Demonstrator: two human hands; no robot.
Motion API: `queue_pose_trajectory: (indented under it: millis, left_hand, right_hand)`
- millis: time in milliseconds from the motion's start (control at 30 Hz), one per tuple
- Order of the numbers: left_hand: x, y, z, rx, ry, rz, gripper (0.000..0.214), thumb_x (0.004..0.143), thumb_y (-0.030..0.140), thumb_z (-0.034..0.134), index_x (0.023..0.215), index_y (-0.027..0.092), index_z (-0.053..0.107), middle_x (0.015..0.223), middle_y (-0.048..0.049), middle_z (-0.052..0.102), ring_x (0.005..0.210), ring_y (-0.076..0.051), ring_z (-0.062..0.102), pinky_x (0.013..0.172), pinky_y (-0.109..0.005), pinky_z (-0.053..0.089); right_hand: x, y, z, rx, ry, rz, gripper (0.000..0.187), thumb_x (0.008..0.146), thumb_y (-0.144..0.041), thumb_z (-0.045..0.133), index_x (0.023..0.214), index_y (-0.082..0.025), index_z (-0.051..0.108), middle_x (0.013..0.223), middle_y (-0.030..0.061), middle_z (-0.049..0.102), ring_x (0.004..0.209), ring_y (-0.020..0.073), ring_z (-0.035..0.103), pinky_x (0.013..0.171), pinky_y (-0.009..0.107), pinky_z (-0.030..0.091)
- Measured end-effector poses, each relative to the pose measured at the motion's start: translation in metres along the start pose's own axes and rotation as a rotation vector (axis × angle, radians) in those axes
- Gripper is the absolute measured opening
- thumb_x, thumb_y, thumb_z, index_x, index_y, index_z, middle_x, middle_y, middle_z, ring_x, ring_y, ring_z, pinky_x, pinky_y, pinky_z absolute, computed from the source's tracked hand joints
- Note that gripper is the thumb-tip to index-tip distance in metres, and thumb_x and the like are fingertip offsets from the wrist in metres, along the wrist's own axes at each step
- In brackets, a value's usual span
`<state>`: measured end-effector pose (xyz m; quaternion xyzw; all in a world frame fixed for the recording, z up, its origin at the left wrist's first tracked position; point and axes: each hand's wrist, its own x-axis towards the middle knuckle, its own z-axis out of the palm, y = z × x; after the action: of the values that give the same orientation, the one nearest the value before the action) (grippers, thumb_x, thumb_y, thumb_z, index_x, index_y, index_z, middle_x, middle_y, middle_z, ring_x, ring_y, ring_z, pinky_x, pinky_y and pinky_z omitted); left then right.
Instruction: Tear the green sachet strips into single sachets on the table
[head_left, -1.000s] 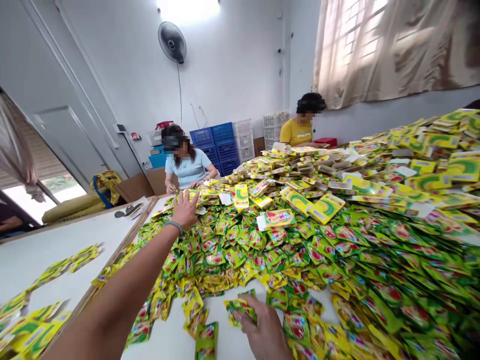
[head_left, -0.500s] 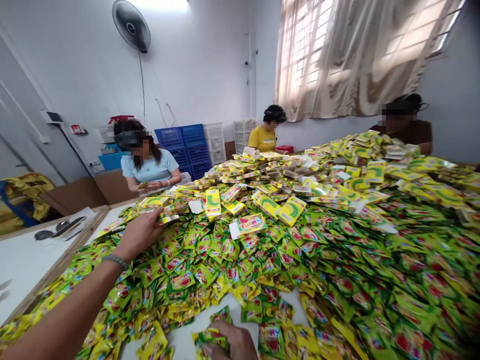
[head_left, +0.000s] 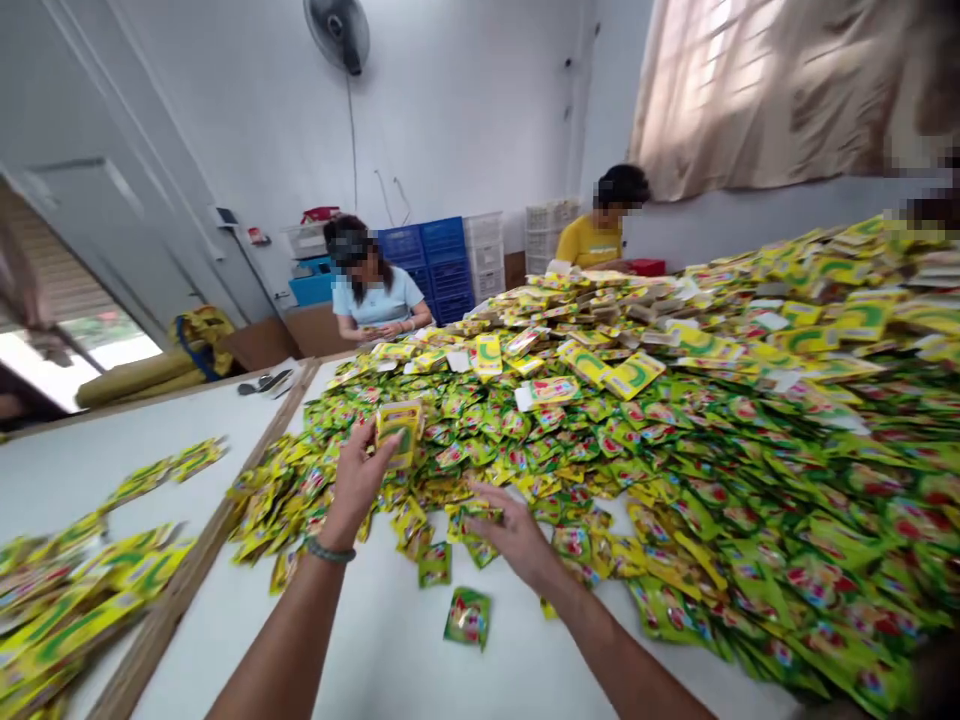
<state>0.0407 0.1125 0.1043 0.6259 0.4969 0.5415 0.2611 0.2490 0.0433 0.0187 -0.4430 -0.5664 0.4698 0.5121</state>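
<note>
My left hand [head_left: 358, 470] is closed around a small yellow cardboard box [head_left: 400, 430] with a green curved print, held upright above the packets. My right hand [head_left: 514, 530] is to its right, fingers stretched and apart, low over a few yellow-green sachets [head_left: 480, 550]; whether it touches them is unclear. A single green sachet [head_left: 466, 617] with a red print lies on the white tabletop [head_left: 397, 650] between my forearms. Beyond my hands spreads a large heap of green sachets [head_left: 600, 440].
Flat yellow boxes [head_left: 630, 375] are piled on the heap's far side. More yellow boxes [head_left: 90, 610] lie left of a wooden strip [head_left: 202, 540]. Two people [head_left: 382, 295] [head_left: 596, 235] sit across the table, a third partly visible at the right edge. Blue crates [head_left: 442, 265] stand behind.
My left hand has drawn back from the box pile with a yellow box in it. My right hand has moved forward, and the sachet it held is out of its grasp. The view has turned left.
</note>
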Motion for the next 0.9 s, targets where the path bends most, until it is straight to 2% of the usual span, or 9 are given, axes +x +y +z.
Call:
queue_pose_trajectory:
  millis: [100,233,333,433,500,600,733,800,900]
  left_hand:
    - [-0.041,-0.002,-0.009,-0.314,-0.058,-0.208,0.053,0.071,0.044,0.065,0.116,0.016,0.056,0.106,-0.0092,0.065,0.089,-0.023,0.062,0.075,-0.033,0.05]
    - [-0.09,-0.021,-0.017,-0.489,0.004,-0.386,0.061,0.07,0.043,0.067,0.123,0.022,0.048,0.107,-0.0075,0.065,0.088,-0.02,0.063,0.073,-0.029,0.05]
    - [-0.121,-0.034,-0.02,-0.446,-0.007,-0.49,0.052,0.072,0.048,0.062,0.116,0.022,0.053,0.107,-0.0072,0.064,0.093,-0.02,0.062,0.075,-0.029,0.049]
    - [-0.143,-0.039,-0.023,-0.237,0.071,-0.475,0.054,0.065,0.044,0.071,0.111,0.021,0.056,0.111,-0.0082,0.061,0.105,-0.022,0.056,0.085,-0.03,0.045]
    - [-0.153,-0.04,-0.027,-0.215,0.078,-0.459,0.058,0.06,0.038,0.076,0.112,0.021,0.056,0.11,-0.008,0.061,0.106,-0.023,0.055,0.087,-0.03,0.043]
    - [-0.16,-0.044,-0.036,-0.44,0.017,-0.557,0.052,0.064,0.035,0.073,0.11,0.02,0.053,0.099,-0.0052,0.064,0.089,-0.02,0.061,0.076,-0.029,0.047]
    - [-0.164,-0.055,-0.049,-0.674,0.116,-0.695,0.041,0.063,0.021,0.069,0.101,0.019,0.052,0.086,-0.0007,0.065,0.074,-0.015,0.063,0.066,-0.025,0.048]
    - [-0.165,-0.057,-0.052,-0.75,0.042,-0.729,0.037,0.062,0.018,0.067,0.097,0.016,0.055,0.085,-0.0036,0.067,0.076,-0.017,0.064,0.068,-0.027,0.049]
    - [-0.165,-0.056,-0.054,-0.763,-0.069,-0.742,0.038,0.066,0.023,0.067,0.101,0.013,0.057,0.091,-0.0085,0.069,0.081,-0.021,0.066,0.074,-0.031,0.05]
  right_hand:
    - [-0.003,-0.014,0.016,-0.044,-0.121,-0.061,0.03,0.072,-0.042,0.067,0.092,-0.02,0.07,0.134,0.0079,0.047,0.122,0.0234,0.046,0.102,0.037,0.037]
    - [-0.012,-0.019,0.05,-0.016,-0.256,-0.07,0.029,0.074,-0.036,0.065,0.099,-0.022,0.069,0.124,0.0053,0.055,0.109,0.0215,0.055,0.084,0.033,0.051]
    - [-0.026,-0.016,0.073,-0.074,-0.293,-0.04,0.028,0.076,-0.028,0.061,0.102,-0.023,0.068,0.119,0.0048,0.058,0.1,0.0206,0.059,0.07,0.03,0.055]
    - [-0.043,-0.013,0.089,-0.276,-0.246,-0.096,0.024,0.074,-0.018,0.061,0.095,-0.021,0.071,0.11,0.0055,0.063,0.1,0.0204,0.059,0.085,0.034,0.049]
    - [-0.054,-0.012,0.096,-0.359,-0.267,-0.147,0.023,0.074,-0.017,0.061,0.094,-0.021,0.071,0.106,0.0056,0.065,0.101,0.02,0.059,0.092,0.034,0.044]
    - [-0.065,-0.008,0.095,-0.378,-0.312,-0.161,0.022,0.074,-0.019,0.061,0.094,-0.022,0.07,0.108,0.0052,0.065,0.104,0.0199,0.058,0.094,0.034,0.042]
    - [-0.057,-0.007,0.076,-0.331,-0.029,0.088,0.026,0.076,-0.031,0.058,0.095,-0.016,0.067,0.101,0.0086,0.066,0.091,0.0218,0.062,0.079,0.035,0.05]
    - [-0.047,-0.014,0.067,-0.265,0.072,0.177,0.032,0.078,-0.038,0.055,0.099,-0.014,0.063,0.092,0.0083,0.066,0.079,0.0202,0.064,0.067,0.032,0.052]
    - [-0.036,-0.031,0.07,-0.269,0.014,0.093,0.033,0.077,-0.04,0.056,0.098,-0.016,0.062,0.084,0.0047,0.066,0.073,0.0173,0.062,0.065,0.028,0.05]
